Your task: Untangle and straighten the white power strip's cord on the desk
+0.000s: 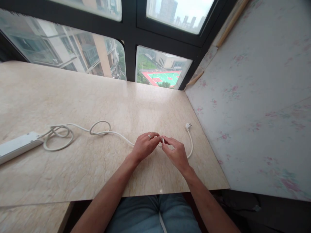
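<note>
A white power cord [121, 137] runs across the stone sill, with a loose loop in its middle and a tangle of coils at the left. My left hand [146, 145], a ring on one finger, has its fingers closed on the cord. Touching it at the fingertips, my right hand [175, 151] pinches a small bend of the same cord. The fingers partly cover that bend. Beyond my right hand the cord curves up to its plug [188, 126], which lies with its prongs pointing right. At the far left the cord enters a white power strip [19, 146].
The beige marble-look sill [102, 174] ends at a front edge just before my lap. A dark window frame [130, 48] stands behind it. On the right rises a wall with flowered paper [255, 106].
</note>
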{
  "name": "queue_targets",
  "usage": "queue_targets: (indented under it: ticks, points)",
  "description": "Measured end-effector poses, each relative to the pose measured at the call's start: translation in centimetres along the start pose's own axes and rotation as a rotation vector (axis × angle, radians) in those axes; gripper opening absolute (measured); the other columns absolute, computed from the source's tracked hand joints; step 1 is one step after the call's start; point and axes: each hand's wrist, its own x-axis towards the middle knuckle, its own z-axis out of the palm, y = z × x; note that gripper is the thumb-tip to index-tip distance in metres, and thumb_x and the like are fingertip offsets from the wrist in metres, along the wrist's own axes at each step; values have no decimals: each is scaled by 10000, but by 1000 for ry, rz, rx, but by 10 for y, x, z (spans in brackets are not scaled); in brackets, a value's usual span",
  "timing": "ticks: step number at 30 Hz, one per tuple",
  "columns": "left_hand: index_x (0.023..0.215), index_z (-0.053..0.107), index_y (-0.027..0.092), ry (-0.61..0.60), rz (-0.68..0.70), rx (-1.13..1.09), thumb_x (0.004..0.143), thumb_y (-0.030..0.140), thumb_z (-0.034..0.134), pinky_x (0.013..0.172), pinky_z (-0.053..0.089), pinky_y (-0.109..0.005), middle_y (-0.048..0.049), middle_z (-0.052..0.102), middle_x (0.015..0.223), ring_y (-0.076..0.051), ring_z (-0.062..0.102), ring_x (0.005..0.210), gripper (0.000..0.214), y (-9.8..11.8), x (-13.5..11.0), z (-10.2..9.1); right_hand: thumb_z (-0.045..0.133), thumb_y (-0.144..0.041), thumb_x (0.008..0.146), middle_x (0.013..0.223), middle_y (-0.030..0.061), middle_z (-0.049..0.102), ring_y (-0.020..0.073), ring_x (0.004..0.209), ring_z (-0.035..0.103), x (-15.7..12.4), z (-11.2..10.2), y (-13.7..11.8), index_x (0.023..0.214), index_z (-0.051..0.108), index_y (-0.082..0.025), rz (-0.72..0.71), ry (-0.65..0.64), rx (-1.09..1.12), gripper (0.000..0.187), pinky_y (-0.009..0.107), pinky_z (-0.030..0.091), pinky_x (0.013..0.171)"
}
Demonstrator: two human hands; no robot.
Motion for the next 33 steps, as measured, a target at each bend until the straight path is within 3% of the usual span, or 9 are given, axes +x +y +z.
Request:
queue_targets:
  ticks: [3,10,18,24,29,33]
  points:
    - [1010,652,180,-13,29,26,923,173,514,703,494,-260,-60,700,936,-150,656,819,163,-2,0,0,570,-207,858,979,82,717,196,878,669,-2,1,1,1093,706,-199,5,31,-12,272,345,517,836]
    - [927,660,173,22,57,119,903,165,517,649,489,-224,-37,705,877,-124,657,769,145,-2,0,-3,631,-200,813,894,76,695,194,870,658,-7,6,-2,827,712,-186,-27,259,-107,83,354,531,835]
    - [848,676,170,72,39,115,890,193,550,585,473,-199,-27,693,796,-107,651,701,135,-1,2,-6,578,-163,838,951,75,717,183,880,680,-8,22,-3,945,743,-189,-134,409,-202,199,339,567,832]
    - [927,664,177,-19,-45,113,944,226,479,557,427,-205,-39,700,859,-101,643,689,192,-2,1,-9,578,-158,833,952,96,733,201,873,699,-5,19,8,936,753,-165,-154,483,-233,204,351,575,830]
    - [822,635,173,-18,-190,208,896,234,521,508,352,-230,-24,678,775,-109,604,620,149,-1,3,-8,578,-183,818,963,76,736,212,872,703,-4,13,17,925,754,-183,-8,456,-146,206,363,576,825]
    - [765,602,172,10,-355,209,821,254,601,540,380,-244,-20,657,740,-127,586,615,99,-3,2,-7,603,-200,794,938,74,735,201,828,703,-4,14,17,911,746,-163,135,443,2,188,340,586,783]
